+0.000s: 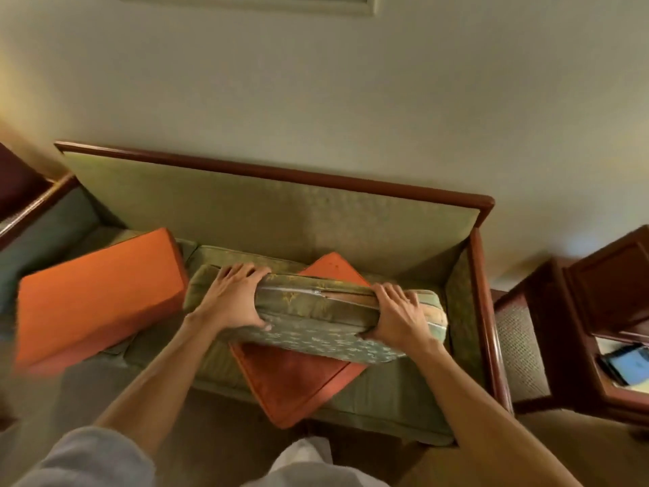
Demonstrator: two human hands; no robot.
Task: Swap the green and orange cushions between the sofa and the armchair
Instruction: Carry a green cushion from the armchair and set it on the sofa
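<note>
A green patterned cushion with a zip along its edge is held over the sofa seat. My left hand grips its left end and my right hand grips its right end. Under it an orange cushion lies flat on the sofa, turned corner-on and jutting over the seat's front edge. A second, thicker orange cushion lies at the sofa's left end, tilted.
The sofa has a green back and dark wooden frame against a pale wall. A wooden side table with a lit tablet on a lower shelf stands at the right. Another seat's wooden arm shows at the far left.
</note>
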